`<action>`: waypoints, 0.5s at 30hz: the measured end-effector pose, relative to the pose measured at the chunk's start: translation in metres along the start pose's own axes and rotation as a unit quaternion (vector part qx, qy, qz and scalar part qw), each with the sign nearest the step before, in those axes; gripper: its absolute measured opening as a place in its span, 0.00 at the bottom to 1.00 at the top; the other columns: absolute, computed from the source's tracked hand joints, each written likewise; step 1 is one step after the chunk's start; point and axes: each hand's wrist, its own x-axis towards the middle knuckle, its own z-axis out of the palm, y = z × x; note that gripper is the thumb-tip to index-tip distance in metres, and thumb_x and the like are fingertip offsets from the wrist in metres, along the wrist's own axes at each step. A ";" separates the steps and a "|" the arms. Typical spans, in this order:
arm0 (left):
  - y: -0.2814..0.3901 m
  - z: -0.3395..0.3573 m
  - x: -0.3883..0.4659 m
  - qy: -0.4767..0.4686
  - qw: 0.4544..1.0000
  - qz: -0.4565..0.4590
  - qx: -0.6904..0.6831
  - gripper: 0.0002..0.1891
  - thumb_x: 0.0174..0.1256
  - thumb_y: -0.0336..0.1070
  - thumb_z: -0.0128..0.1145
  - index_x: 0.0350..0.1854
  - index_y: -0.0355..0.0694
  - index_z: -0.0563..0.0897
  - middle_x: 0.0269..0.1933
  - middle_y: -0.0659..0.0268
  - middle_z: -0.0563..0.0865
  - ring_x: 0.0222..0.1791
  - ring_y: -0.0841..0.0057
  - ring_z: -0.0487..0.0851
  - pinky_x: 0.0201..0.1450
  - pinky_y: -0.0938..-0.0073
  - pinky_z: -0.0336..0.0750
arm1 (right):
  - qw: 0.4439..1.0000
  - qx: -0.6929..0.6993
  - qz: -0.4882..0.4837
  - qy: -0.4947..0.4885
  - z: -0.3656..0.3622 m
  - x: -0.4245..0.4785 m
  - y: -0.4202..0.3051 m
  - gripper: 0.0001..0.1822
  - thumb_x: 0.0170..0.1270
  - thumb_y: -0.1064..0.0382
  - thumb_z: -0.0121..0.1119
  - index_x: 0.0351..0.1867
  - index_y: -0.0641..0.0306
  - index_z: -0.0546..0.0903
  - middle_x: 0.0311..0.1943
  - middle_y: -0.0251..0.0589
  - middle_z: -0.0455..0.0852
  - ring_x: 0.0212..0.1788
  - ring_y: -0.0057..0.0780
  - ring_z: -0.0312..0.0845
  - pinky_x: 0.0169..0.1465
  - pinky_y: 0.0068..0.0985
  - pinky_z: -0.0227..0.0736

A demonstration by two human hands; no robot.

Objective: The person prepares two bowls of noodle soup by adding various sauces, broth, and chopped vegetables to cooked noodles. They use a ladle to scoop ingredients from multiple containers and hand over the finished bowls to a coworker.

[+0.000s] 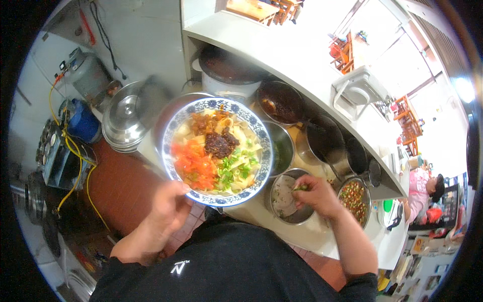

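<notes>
My left hand [171, 205] grips the near rim of a blue-and-white patterned bowl [266, 151], thumb on top. Wide noodles [241, 130] fill it, topped with red tomato pieces [192, 166], a dark brown sauce [220, 144], chopped greens [236, 166] and a browned topping [205, 124]. To the right, my right hand [315, 194] pinches a small bunch of chopped greens [300, 187] over a round metal container [281, 211]. A few green bits lie inside that container. The ends of the right fingers are partly hidden.
Beside the right forearm stands a metal bowl of chopped red and green pieces [354, 198]. Several pots, one with dark sauce [281, 102], sit under the white counter ledge [302, 68]. Lidded steel pot [126, 117], gas cylinder [86, 71] and yellow hose [77, 151] are left. A person in pink [419, 188] stands far right.
</notes>
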 end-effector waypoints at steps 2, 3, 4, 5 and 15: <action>0.000 0.006 0.000 -0.028 0.999 -0.030 0.008 0.23 0.53 0.30 0.53 0.54 0.28 0.73 0.48 0.57 0.83 0.47 0.70 0.82 0.52 0.71 0.77 | 0.995 -0.079 -0.060 0.005 0.011 -0.021 -0.055 0.06 0.59 0.70 0.62 0.37 0.66 0.78 0.27 0.34 0.81 0.25 0.19 0.79 0.33 0.17 0.77; 0.002 0.021 -0.003 -0.049 0.998 -0.040 0.009 0.25 0.53 0.29 0.53 0.56 0.27 0.72 0.50 0.56 0.82 0.49 0.69 0.82 0.53 0.70 0.76 | 0.983 -0.135 -0.126 -0.011 0.024 -0.026 -0.086 0.07 0.57 0.72 0.63 0.36 0.65 0.78 0.27 0.33 0.80 0.27 0.17 0.78 0.32 0.17 0.75; 0.001 0.038 -0.005 -0.079 0.995 -0.059 0.009 0.26 0.53 0.29 0.52 0.57 0.27 0.71 0.53 0.54 0.82 0.51 0.68 0.82 0.55 0.70 0.76 | 0.920 -0.270 -0.284 0.011 0.030 -0.025 -0.098 0.08 0.54 0.71 0.64 0.34 0.65 0.78 0.30 0.35 0.79 0.31 0.21 0.79 0.36 0.22 0.75; 0.001 0.047 -0.007 -0.097 0.992 -0.075 0.021 0.30 0.52 0.29 0.52 0.61 0.25 0.67 0.57 0.51 0.79 0.56 0.65 0.79 0.60 0.67 0.73 | 0.877 -0.324 -0.355 0.006 0.038 -0.024 -0.114 0.10 0.52 0.69 0.65 0.37 0.65 0.80 0.32 0.40 0.79 0.37 0.30 0.80 0.42 0.26 0.76; -0.031 0.073 -0.011 -0.170 0.942 -0.229 0.178 0.35 0.50 0.35 0.49 0.65 0.29 0.65 0.62 0.49 0.75 0.62 0.57 0.75 0.69 0.58 0.65 | 0.811 -0.425 -0.386 0.115 0.041 -0.056 -0.123 0.07 0.59 0.68 0.55 0.39 0.62 0.82 0.28 0.44 0.84 0.40 0.41 0.83 0.70 0.50 0.53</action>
